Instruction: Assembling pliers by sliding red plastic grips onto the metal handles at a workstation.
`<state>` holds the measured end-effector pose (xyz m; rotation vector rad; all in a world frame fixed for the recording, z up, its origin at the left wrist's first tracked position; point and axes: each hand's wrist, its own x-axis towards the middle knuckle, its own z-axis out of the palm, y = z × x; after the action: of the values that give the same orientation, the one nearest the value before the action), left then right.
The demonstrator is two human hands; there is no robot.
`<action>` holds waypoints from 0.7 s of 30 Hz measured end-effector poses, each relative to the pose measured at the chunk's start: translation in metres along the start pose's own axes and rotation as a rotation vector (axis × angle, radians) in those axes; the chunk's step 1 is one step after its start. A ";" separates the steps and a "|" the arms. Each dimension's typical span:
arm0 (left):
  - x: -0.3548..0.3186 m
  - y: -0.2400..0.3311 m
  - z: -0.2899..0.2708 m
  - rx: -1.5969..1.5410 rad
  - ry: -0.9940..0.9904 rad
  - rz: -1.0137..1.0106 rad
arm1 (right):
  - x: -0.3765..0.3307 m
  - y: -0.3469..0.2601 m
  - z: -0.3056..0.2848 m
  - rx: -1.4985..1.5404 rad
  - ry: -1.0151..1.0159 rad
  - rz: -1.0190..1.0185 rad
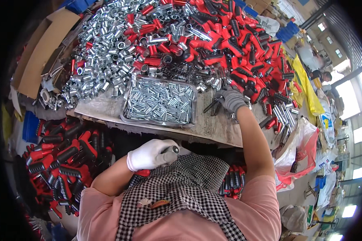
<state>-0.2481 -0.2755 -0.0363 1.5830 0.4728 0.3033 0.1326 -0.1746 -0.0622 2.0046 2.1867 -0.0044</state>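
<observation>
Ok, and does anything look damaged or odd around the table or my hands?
Two things. Your gloves differ: the left hand wears a white glove, the right hand a gray glove. Also, the worktable looks ragged along its front edge, near the clear tray of metal pins.

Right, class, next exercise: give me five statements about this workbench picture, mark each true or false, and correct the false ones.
1. The left hand wears a white glove. True.
2. The left hand is empty. False: it is curled around a piece with a round dark end.
3. The right hand is over the table, beside a heap of red and black handles. True.
4. The clear tray holds small silvery metal pins. True.
5. The apron is plain blue. False: it is black-and-white checked.
</observation>
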 end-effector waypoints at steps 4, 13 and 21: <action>-0.005 0.013 0.003 -0.002 0.035 0.006 | -0.002 0.002 0.002 -0.068 0.082 -0.023; -0.002 -0.010 0.008 0.243 0.274 0.273 | -0.109 -0.121 -0.094 0.861 0.055 -0.486; 0.005 -0.015 0.005 0.349 0.184 0.190 | -0.117 -0.167 -0.042 0.737 0.263 -0.890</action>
<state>-0.2429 -0.2776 -0.0517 1.9558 0.5389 0.5366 -0.0289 -0.3009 -0.0247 1.0614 3.4044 -0.7920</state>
